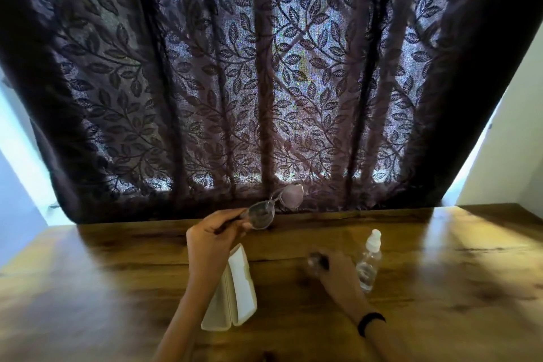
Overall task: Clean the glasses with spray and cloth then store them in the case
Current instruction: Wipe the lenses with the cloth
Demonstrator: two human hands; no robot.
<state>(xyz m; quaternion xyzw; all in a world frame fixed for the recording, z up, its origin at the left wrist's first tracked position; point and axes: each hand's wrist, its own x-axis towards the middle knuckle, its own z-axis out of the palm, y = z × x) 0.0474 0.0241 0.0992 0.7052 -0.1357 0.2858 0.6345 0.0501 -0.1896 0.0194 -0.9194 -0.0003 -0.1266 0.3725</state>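
Looking down from the head view: a wooden table (440,288) runs up to a dark leaf-patterned curtain (264,82) that hangs down to its far edge
Backdrop: pale walls and bright light show at both sides of the curtain
Left hand (213,239): raised above the table, fingers pinched together on one end of the glasses (274,207) at the temple side
Glasses position: held in the air over the far part of the table, in front of the curtain's hem, not touching the wood
Glasses axis: the long axis runs from lower left at the hand up to the right, the free lens highest and farthest from the hand; the lenses look clear with a faint tint
Case (232,291): white, lying open on the table just beneath the left wrist, its long axis running toward the curtain; the left forearm crosses over its near left part
Right hand (329,267): low over the table between case and bottle, blurred; fingers seem curled around something small and dark, though I cannot tell for sure
Spray bottle (369,261): clear with a white top, upright, just right of the right hand; touching or not is unclear
Wrist: a black band (370,323) on the right forearm
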